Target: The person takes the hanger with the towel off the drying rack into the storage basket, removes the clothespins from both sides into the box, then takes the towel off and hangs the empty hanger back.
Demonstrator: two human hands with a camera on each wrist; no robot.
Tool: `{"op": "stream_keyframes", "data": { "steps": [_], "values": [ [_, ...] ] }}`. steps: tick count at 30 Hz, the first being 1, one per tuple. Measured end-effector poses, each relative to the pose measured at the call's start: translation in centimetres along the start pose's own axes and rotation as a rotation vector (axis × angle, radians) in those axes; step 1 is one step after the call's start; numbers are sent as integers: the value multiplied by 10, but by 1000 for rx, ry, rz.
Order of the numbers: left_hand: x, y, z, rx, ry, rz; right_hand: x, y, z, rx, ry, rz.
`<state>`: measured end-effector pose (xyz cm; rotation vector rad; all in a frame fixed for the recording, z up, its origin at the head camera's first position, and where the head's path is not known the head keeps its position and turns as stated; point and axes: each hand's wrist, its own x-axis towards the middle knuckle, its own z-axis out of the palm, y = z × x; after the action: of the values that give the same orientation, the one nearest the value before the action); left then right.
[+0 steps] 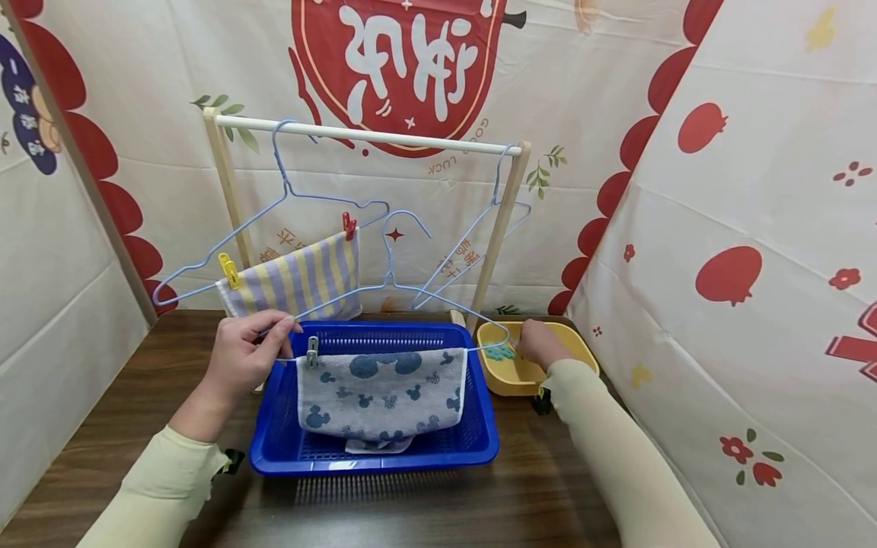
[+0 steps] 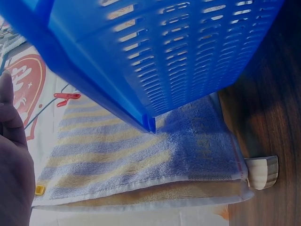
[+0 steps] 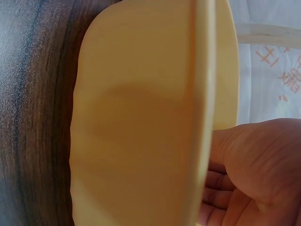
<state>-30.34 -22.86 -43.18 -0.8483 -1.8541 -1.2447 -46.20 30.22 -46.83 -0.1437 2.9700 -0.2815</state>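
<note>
My left hand (image 1: pixel 248 352) pinches the left end of a blue wire hanger (image 1: pixel 390 275). Over the hanger's lower bar drapes a grey towel (image 1: pixel 384 396) with dark mouse-head prints, its left corner held by a grey clothespin (image 1: pixel 312 352). The towel hangs in front of and over a blue basket (image 1: pixel 373 463). My right hand (image 1: pixel 543 344) reaches into a yellow basin (image 1: pixel 578 346), where teal clothespins (image 1: pixel 499 352) lie beside its fingers. The basin wall hides the right fingertips in the right wrist view, so I cannot tell whether they grip a clothespin.
A wooden rack (image 1: pixel 370 137) stands behind the basket. On its left hangs another blue hanger (image 1: pixel 205 262) with a striped towel (image 1: pixel 294 274), fixed by a yellow clothespin (image 1: pixel 230 271) and a red clothespin (image 1: pixel 349 226). A bare hanger (image 1: pixel 457 255) hangs at the rack's right end.
</note>
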Motion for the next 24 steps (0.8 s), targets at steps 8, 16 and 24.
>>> {"op": "stream_keyframes", "data": {
  "steps": [8,16,24],
  "values": [
    [1,2,0,1,-4,-14,7,4,9,2,5,21],
    [1,-1,3,21,23,24,7,4,9,-13,14,26],
    [1,0,3,25,26,23,5,-1,9,-17,-3,22]
  ]
}}
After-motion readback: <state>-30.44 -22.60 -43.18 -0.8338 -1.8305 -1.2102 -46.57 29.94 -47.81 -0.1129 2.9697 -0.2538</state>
